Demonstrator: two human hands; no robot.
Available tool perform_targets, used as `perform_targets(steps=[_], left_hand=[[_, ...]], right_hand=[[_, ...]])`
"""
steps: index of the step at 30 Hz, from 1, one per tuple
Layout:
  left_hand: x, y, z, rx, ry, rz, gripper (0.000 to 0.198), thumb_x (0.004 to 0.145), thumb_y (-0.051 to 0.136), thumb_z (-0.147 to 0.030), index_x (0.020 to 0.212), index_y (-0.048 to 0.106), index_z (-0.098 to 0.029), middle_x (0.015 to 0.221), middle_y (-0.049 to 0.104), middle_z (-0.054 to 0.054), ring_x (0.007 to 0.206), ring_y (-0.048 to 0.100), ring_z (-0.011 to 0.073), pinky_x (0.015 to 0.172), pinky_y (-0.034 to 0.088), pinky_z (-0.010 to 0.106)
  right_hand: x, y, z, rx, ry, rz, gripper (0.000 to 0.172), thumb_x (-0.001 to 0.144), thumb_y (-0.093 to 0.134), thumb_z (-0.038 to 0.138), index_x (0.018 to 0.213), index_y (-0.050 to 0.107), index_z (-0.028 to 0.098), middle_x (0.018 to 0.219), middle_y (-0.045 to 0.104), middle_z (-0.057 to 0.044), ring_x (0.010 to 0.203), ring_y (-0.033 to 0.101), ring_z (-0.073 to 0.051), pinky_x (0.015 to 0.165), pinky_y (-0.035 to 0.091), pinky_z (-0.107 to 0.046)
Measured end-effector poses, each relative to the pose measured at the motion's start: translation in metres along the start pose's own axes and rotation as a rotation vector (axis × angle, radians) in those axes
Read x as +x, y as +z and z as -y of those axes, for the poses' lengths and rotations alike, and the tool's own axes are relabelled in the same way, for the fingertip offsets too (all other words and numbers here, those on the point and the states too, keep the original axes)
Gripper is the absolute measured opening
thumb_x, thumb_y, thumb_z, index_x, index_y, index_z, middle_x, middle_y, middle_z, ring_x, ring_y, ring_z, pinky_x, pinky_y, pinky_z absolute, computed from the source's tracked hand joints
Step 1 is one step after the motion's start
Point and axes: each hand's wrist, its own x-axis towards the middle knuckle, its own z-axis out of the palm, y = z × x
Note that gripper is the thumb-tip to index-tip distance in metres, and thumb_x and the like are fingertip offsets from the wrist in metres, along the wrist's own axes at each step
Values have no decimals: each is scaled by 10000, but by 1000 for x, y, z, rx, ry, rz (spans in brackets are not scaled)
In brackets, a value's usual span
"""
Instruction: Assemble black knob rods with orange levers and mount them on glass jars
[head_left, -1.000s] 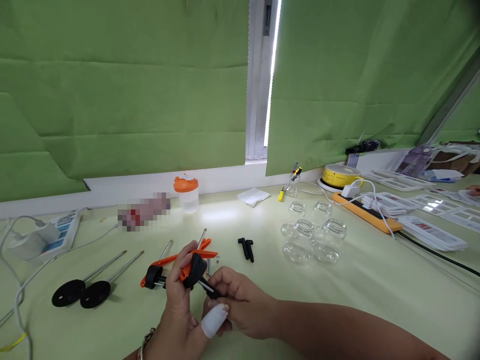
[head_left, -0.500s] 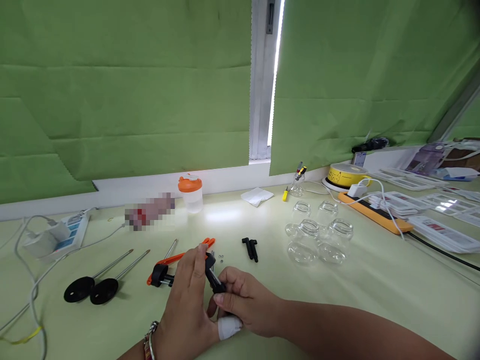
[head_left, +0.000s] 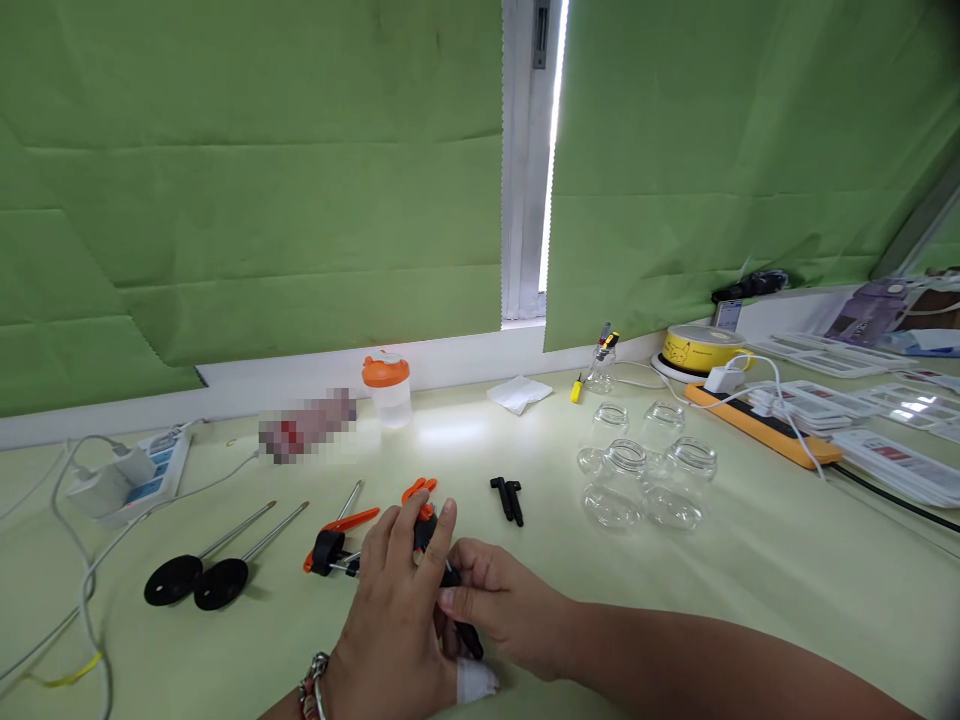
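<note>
My right hand [head_left: 510, 605] is closed around a black part with a metal shaft [head_left: 469, 640]; its lower end shows below my fingers. My left hand [head_left: 405, 600] lies against the far side of this part, its fingers stretched and spread, its thumb wrapped in white tape. Much of the part is hidden between the hands. Beyond my left fingers are orange plastic pieces [head_left: 418, 488]. Beside that hand lie a black piece with metal rods [head_left: 328, 552] and a long orange piece [head_left: 352, 520]. Two small black handle-like pieces [head_left: 508, 500] lie further right.
Two black discs with metal rods [head_left: 222, 584] lie left, near a white power strip [head_left: 161, 475] and cables. Several clear glass jars [head_left: 626, 485] stand right, before an orange power strip [head_left: 757, 425]. An orange-lidded cup [head_left: 387, 390] and a white tissue [head_left: 519, 393] are at the back.
My left fingers have spread apart and shifted right over the black part. The part's lower end now shows below my right fingers. The whole view has shifted slightly.
</note>
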Motion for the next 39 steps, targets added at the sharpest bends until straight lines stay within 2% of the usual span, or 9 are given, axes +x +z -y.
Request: perform_targets(steps=[6, 11, 14, 17, 21, 27, 32, 35, 39], left_hand=[[-3, 2, -7, -24, -43, -86, 885, 605, 622, -290, 1397, 246, -168, 1357, 294, 187, 1230, 302, 406, 953, 330, 571], [-3, 1, -10, -82, -10, -112, 860, 581, 592, -196, 1377, 265, -178, 1321, 353, 170, 1219, 334, 378, 973, 314, 568], [-3, 1, -10, -64, -7, -99, 865, 564, 577, -159, 1373, 268, -175, 1333, 347, 170, 1220, 331, 371, 983, 302, 567], [-4, 2, -11, -23, -19, -85, 861, 570, 579, -170, 1373, 270, -168, 1351, 319, 181, 1219, 323, 381, 974, 304, 575], [-4, 3, -13, -2, -55, -73, 885, 585, 610, -251, 1384, 245, -143, 1363, 293, 208, 1210, 325, 394, 944, 338, 567], [-3, 5, -12, 23, -24, -66, 883, 574, 619, -283, 1371, 277, -121, 1300, 379, 213, 1177, 368, 400, 939, 346, 569], [-4, 3, -10, 45, 29, -60, 823, 548, 582, -183, 1331, 335, -128, 1258, 437, 198, 1150, 415, 370, 929, 383, 532], [-4, 1, -11, 9, 43, -58, 817, 537, 588, -187, 1315, 343, -134, 1224, 463, 193, 1110, 451, 360, 902, 410, 517], [-3, -1, -11, -94, 37, -12, 819, 528, 610, -194, 1302, 343, -174, 1156, 510, 163, 1027, 509, 340, 858, 437, 499]], right_hand=[[1, 3, 3, 59, 45, -32, 310, 708, 679, 357, 815, 462, 162, 593, 578, 29, 508, 535, -91, 521, 396, -225], [0, 5, 6, 37, 51, -8, 326, 728, 665, 390, 865, 490, 151, 645, 596, 10, 525, 544, -92, 536, 411, -229], [0, 6, 9, 1, 53, 14, 325, 723, 654, 420, 810, 520, 138, 623, 591, 7, 503, 523, -85, 530, 407, -230], [0, 8, 12, -26, 82, -16, 337, 700, 655, 441, 712, 536, 127, 553, 567, 11, 469, 503, -84, 496, 382, -223], [0, 8, 13, -4, 113, -50, 339, 663, 679, 439, 674, 542, 129, 511, 542, 22, 454, 485, -81, 484, 356, -222], [-2, 7, 9, 1, 122, -61, 331, 682, 678, 426, 635, 522, 138, 504, 528, 25, 467, 485, -85, 494, 356, -222], [-1, 5, 8, -9, 106, -14, 310, 716, 659, 406, 658, 530, 131, 552, 566, 5, 484, 508, -88, 505, 376, -219], [-1, 5, 7, -5, 120, 28, 301, 734, 639, 401, 673, 545, 122, 579, 578, -6, 492, 520, -93, 513, 385, -223], [-2, 3, 10, -68, 148, 9, 290, 734, 640, 396, 677, 559, 123, 582, 562, 7, 534, 540, -102, 549, 406, -230]])
